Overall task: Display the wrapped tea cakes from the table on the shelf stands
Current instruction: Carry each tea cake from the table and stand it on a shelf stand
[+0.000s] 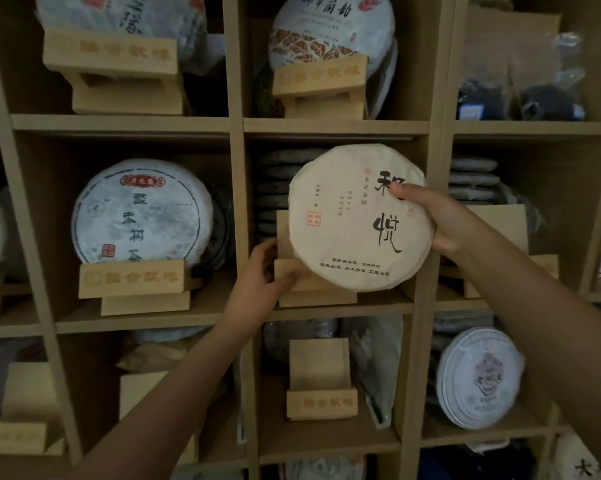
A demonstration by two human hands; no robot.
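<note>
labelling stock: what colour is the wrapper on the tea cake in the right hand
Cream wrapper with black calligraphy, in the head view.

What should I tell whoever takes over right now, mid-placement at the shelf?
Right hand grips the beige wrapped tea cake by its right edge, held in front of the middle cubby.
Left hand holds the front lip of that cubby's wooden stand, apparently steadying it.
Done: the white cake in the cubby to the left already sits on its stand.
Left: seat the beige cake on the stand, then release. The stand in the cubby below is empty. The table is out of view, so remaining cakes cannot be counted.
</note>
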